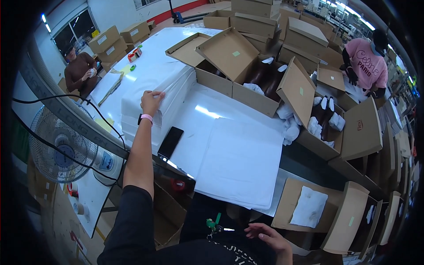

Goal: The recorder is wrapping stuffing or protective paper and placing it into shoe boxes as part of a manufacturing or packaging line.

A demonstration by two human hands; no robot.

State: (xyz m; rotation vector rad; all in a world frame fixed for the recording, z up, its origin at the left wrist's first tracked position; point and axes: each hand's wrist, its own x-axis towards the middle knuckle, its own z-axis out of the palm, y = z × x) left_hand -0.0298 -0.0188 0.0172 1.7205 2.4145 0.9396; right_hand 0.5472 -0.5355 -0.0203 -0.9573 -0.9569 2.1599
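My left hand (pixel 152 101) is closed at the near side of a tall stack of white tissue paper (pixel 139 119), its thumb and fingers pinching the top sheets. Loose edges of that paper lift and crease to the right of the hand. Close to my body, my right hand (pixel 270 238) holds nothing, with its fingers apart, below the table's front edge. A flat pile of white sheets (pixel 240 163) lies in front of me, overhanging the edge. Between the stack and the pile rests a black phone (pixel 171 142).
Open cardboard shoe boxes (pixel 256 99) with brown boots stand at the back and right. A fan (pixel 64 143) is at the left. One person (pixel 81 70) is at the far left, another in pink (pixel 364 64) at the far right. Tape rolls (pixel 134 54) lie on the table (pixel 168 39).
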